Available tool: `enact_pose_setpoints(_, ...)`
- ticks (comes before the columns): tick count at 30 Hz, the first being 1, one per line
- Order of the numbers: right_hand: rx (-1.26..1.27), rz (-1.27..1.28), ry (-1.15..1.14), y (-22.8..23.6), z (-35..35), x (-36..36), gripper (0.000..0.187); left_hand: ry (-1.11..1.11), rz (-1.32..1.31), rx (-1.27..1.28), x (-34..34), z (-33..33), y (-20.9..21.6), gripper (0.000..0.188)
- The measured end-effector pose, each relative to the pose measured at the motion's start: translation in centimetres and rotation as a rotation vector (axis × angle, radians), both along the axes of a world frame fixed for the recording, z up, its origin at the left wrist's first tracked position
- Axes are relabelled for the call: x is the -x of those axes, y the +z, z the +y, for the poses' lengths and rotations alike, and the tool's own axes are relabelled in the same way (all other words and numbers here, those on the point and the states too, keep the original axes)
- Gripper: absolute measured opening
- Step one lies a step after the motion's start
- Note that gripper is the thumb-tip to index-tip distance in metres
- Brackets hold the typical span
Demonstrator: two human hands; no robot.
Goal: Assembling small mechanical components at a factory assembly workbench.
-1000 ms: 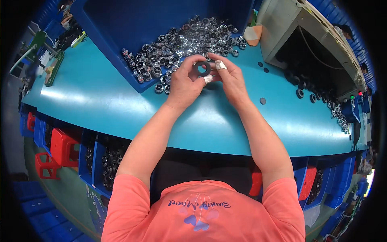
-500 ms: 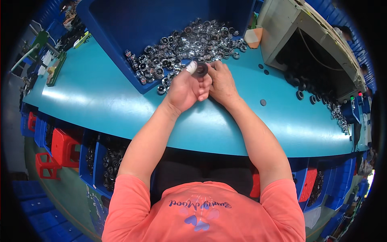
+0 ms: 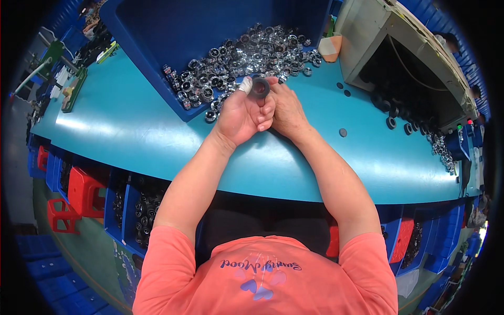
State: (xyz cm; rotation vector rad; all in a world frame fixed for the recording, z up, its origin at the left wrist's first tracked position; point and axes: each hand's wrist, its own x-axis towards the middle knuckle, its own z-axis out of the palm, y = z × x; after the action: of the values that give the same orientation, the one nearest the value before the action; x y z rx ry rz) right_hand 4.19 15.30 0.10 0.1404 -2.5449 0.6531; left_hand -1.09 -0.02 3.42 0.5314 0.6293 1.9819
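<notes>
My left hand [image 3: 239,116], its thumb wrapped in white, is closed around a black rubber ring [image 3: 260,88] that looks like a small toy tyre. The ring's open centre faces up. Pressed against it, my right hand [image 3: 289,109] has its fingers bent. At those fingertips is a small shiny wheel hub [image 3: 282,78], which appears pinched there, though the fingers partly hide the grip. Just beyond both hands, a heap of clear-and-chrome wheel hubs [image 3: 239,62] spills from a tipped blue bin [image 3: 152,79] onto the turquoise table [image 3: 142,142].
At the right, an old pale box [image 3: 362,44] lies open with black rings [image 3: 391,123] spilling out. Small dark discs [image 3: 343,133] lie on the table. A green metal fixture [image 3: 74,89] stands far left. Red stools [image 3: 84,191] and blue crates are below the table edge.
The black ring has tilted so its hole shows more clearly. My right fingers have shifted slightly, and a shiny hub now shows at their tips. Both forearms stay almost in place.
</notes>
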Motion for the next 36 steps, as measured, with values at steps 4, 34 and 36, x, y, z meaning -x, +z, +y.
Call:
enact_pose_setpoints(4, 0.030, -0.002, 0.006, 0.1, -0.2, -0.2, 0.039, 0.029, 0.012, 0.039, -0.1, -0.1, 0.3, 0.064)
enact_pose_setpoints(34, 0.167, 0.329, -0.313, 3.4, 0.5, -1.0, 0.033, 0.011, 0.100, 0.203, -0.5, 0.1, -0.7, 0.056)
enact_pose_setpoints(36, 0.228, 0.380, -0.327, 3.6, 0.9, -1.3, 0.033, 0.011, 0.114, 0.221, -0.6, 0.1, -0.6, 0.056)
